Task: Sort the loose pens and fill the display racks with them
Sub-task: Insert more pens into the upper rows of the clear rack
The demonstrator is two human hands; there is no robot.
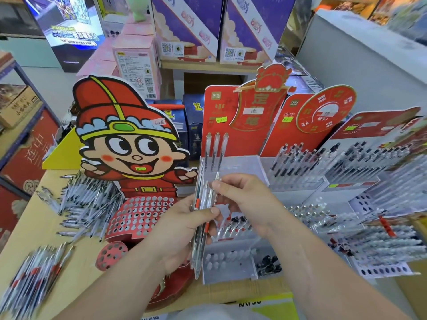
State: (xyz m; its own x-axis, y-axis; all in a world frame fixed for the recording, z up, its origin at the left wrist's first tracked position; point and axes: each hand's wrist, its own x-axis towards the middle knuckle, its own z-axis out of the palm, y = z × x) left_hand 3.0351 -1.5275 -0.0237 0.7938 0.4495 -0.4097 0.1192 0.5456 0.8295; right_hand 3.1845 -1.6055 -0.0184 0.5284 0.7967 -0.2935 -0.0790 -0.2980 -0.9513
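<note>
1. Left hand (184,229), centre of frame: I hold a bundle (201,197) of clear pens upright. The grip is clamped round the bundle, with the thumb across its front. Some of the pens show red bands.

2. Right hand (247,199), just right of the bundle: thumb and forefinger are pinched together on the upper end of one pen (216,179) at the top of the bundle. I cannot tell whether that pen is free of the others.

3. Clear rack (242,167), directly behind both hands, has a red backboard. Three pens (216,148) stand upright at the left of its back row. A lower tier nearer me holds a few dark-tipped pens (235,221).

4. Cartoon rack (141,213), centre left: a cardboard figure in a red hat with a perforated red skirt.

5. Loose pens lie on the counter (30,227) in two places. One heap (87,199) is just left of the cartoon rack. A second heap (34,273) is at the lower left, blurred.

6. Right side of frame: two racks (298,162) and (369,162) stand dense with pens. Detail is blurred.

7. Upper frame: stacked purple boxes (189,26) on a shelf behind the counter.
</note>
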